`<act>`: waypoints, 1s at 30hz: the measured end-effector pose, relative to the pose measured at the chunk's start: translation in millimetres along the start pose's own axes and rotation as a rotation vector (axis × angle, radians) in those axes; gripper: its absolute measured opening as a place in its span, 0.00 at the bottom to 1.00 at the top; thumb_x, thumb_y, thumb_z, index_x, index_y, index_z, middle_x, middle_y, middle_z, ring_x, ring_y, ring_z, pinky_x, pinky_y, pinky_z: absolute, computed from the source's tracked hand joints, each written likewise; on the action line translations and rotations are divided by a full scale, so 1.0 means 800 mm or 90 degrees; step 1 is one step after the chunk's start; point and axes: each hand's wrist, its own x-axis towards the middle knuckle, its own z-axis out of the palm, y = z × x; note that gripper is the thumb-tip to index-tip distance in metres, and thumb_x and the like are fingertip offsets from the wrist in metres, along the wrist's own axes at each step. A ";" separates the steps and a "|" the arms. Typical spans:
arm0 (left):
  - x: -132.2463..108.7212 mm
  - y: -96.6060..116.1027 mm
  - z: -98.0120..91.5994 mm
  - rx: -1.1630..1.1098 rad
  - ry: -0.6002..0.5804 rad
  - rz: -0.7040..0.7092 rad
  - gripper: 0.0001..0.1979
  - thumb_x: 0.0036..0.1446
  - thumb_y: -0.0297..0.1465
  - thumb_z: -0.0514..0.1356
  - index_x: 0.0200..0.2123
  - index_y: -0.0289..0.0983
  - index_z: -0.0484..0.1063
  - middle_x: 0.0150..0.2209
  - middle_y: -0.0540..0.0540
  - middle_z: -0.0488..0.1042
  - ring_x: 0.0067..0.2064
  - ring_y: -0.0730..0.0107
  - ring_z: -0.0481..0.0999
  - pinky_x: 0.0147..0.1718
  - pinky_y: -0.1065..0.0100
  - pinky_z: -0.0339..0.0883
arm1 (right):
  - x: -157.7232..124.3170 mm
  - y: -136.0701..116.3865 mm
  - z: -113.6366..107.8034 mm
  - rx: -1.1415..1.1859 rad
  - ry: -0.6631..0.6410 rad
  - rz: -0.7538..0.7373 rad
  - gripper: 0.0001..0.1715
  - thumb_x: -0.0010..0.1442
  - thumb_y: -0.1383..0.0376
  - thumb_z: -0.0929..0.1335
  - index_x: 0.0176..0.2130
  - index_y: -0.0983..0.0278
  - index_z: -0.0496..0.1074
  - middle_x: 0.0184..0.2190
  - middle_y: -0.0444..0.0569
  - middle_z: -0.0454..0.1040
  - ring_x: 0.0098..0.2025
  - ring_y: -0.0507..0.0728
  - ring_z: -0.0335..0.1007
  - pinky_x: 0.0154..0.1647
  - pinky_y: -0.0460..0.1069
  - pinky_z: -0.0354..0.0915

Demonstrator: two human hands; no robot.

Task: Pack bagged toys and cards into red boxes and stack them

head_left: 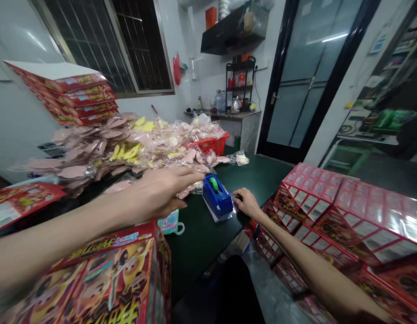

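Observation:
My left hand (161, 191) reaches out over the dark green table (208, 234), fingers stretched flat and apart, holding nothing, its tips near the edge of a heap of pink and yellow plastic packets (134, 144). My right hand (247, 203) rests on the table right beside a blue tape dispenser (217, 196) with a green roll; its fingers are curled at the dispenser's right end, pinching something I cannot make out. A red printed box (107, 274) stands below my left forearm.
Stacks of flat red boxes (346, 211) fill the right side, another stack (68, 96) sits at the upper left. A red basket (211, 145) lies behind the packets. A glass door (306, 76) and a counter with shelves stand at the back.

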 end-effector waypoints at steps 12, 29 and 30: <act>0.181 -0.065 0.173 0.215 -0.267 0.265 0.16 0.39 0.20 0.65 0.35 0.37 0.72 0.35 0.41 0.78 0.40 0.55 0.76 0.43 0.57 0.60 | -0.103 -0.101 0.026 -0.089 0.040 -0.031 0.15 0.63 0.61 0.61 0.42 0.65 0.72 0.36 0.53 0.73 0.37 0.58 0.70 0.35 0.48 0.60; 0.168 -0.092 0.032 0.188 0.014 0.045 0.16 0.43 0.35 0.61 0.35 0.32 0.69 0.32 0.43 0.74 0.30 0.65 0.73 0.27 0.69 0.62 | -0.003 -0.088 0.028 -0.169 -0.047 0.142 0.18 0.60 0.59 0.63 0.39 0.69 0.74 0.39 0.60 0.73 0.42 0.62 0.71 0.38 0.51 0.61; 0.164 -0.092 0.027 0.190 0.018 0.035 0.15 0.43 0.35 0.61 0.34 0.32 0.69 0.30 0.44 0.74 0.29 0.66 0.73 0.26 0.69 0.61 | -0.003 -0.087 0.029 -0.169 -0.048 0.130 0.17 0.61 0.60 0.62 0.37 0.68 0.75 0.39 0.58 0.73 0.41 0.61 0.71 0.38 0.51 0.61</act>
